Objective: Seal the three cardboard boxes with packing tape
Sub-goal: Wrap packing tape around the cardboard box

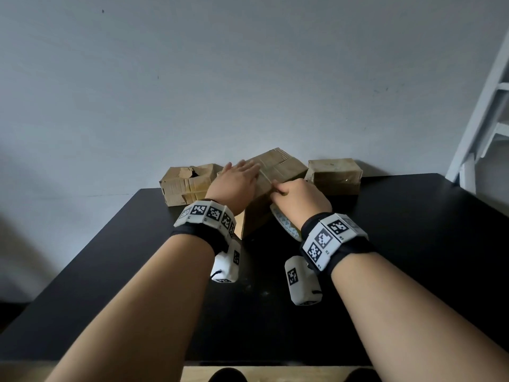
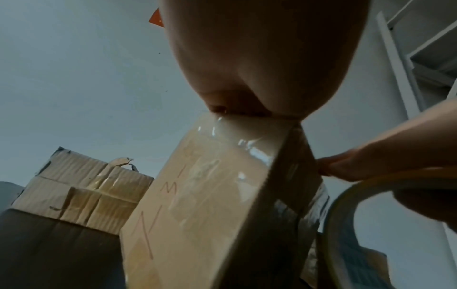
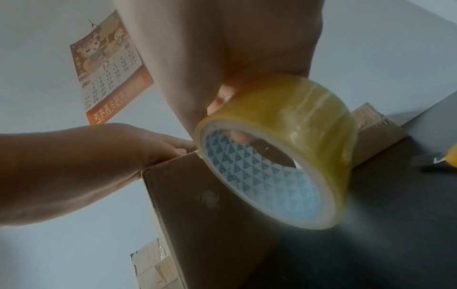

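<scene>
Three cardboard boxes stand at the back of the black table (image 1: pixel 399 230). My left hand (image 1: pixel 238 176) lies flat with straight fingers on top of the middle box (image 1: pixel 278 172), which sits nearest me. My right hand (image 1: pixel 296 195) is curled at that box's near right edge and holds a yellowish roll of packing tape (image 3: pixel 279 152), its core printed with blue triangles. The roll (image 1: pixel 285 224) hangs below the right hand against the box's side. The left box (image 1: pixel 187 183) has a torn top and glossy tape strips. The right box (image 1: pixel 334 173) stands against the wall.
A grey wall rises right behind the boxes. A white shelf frame (image 1: pixel 484 111) stands at the right. A calendar (image 3: pixel 108 72) hangs on the wall. A small yellow and black object (image 3: pixel 445 162) lies on the table to the right, only partly seen.
</scene>
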